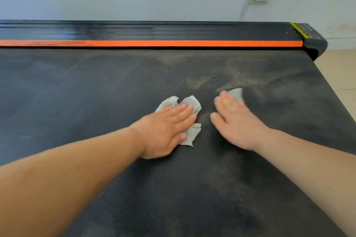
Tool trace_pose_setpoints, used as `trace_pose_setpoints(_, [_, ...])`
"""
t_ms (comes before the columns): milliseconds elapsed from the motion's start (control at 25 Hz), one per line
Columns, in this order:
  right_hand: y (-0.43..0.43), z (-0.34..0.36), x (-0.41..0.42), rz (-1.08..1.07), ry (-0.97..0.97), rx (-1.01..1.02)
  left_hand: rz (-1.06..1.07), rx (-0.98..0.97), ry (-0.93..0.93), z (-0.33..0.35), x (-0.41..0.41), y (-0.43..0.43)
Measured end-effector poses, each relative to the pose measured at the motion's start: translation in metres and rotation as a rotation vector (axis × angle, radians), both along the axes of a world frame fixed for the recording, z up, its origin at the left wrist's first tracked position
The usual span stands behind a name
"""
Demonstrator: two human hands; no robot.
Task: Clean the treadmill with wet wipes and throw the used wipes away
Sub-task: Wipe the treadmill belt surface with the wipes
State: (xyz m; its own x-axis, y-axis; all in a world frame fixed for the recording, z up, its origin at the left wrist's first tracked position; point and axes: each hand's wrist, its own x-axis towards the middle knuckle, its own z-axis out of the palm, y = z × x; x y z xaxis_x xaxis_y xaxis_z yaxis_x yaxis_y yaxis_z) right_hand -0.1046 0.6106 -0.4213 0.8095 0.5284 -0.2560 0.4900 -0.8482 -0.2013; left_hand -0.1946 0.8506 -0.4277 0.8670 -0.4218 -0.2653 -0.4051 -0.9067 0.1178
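While both palms lie flat on the treadmill belt [115,82], neither wipe is actually pinched, and that is the weak point of the moment. The left hand [165,129] has a wide grip, fingers straight and together, pressing a crumpled left wipe [190,103] that sticks out beyond its fingertips and under its thumb side. The right hand [235,123] is blurred, so its grip can only be read as roughly flat and open. It presses down on a right wipe [236,93], of which only a pale corner shows past the fingertips. The two hands sit near each other around the middle of the belt.

A pale dusty patch [217,75] lies just beyond the right hand and spreads toward the orange stripe [173,43] and the black side rail [134,29]. Much of the belt therefore looks not yet cleaned.

Judging from this, several things could go wrong:

- **Slipping:** with only downward pressure holding them, a wipe could slide out from under a palm or ball up further on the textured surface.
- **Smearing:** a bunched wipe touches less belt and would likely smear the dust instead of lifting it.
- **Belt movement:** a hard push along the belt might make it roll and throw the person's weight forward.
- **Snagging:** a stroke carried to the far edge could catch the wipe in the gap beside the stripe.

No bin is in view, so the way to throw the wipes away cannot be judged.
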Motion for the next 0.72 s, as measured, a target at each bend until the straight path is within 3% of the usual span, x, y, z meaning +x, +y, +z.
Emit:
trace_pose_setpoints(80, [0.013, 0.008, 0.002, 0.175, 0.125, 0.025, 0.222, 0.032, -0.008, 0.000, 0.021, 0.009])
trace_pose_setpoints(160, [0.010, 0.007, 0.032, 0.166, 0.145, 0.017, 0.398, 0.040, 0.007, -0.001, 0.039, 0.000])
trace_pose_setpoints(360, [-0.009, 0.015, 0.105, -0.113, 0.074, -0.129, -0.037, 0.006, -0.020, -0.005, 0.078, -0.020])
trace_pose_setpoints(400, [-0.006, 0.014, 0.111, -0.111, 0.065, -0.120, -0.027, 0.008, -0.011, -0.002, 0.097, -0.012])
trace_pose_setpoints(560, [0.021, -0.001, 0.118, -0.084, 0.007, 0.014, 0.331, 0.050, 0.003, -0.001, 0.153, -0.010])
trace_pose_setpoints(720, [0.034, 0.004, 0.109, 0.113, 0.081, 0.180, 0.158, -0.021, -0.088, -0.012, 0.142, -0.001])
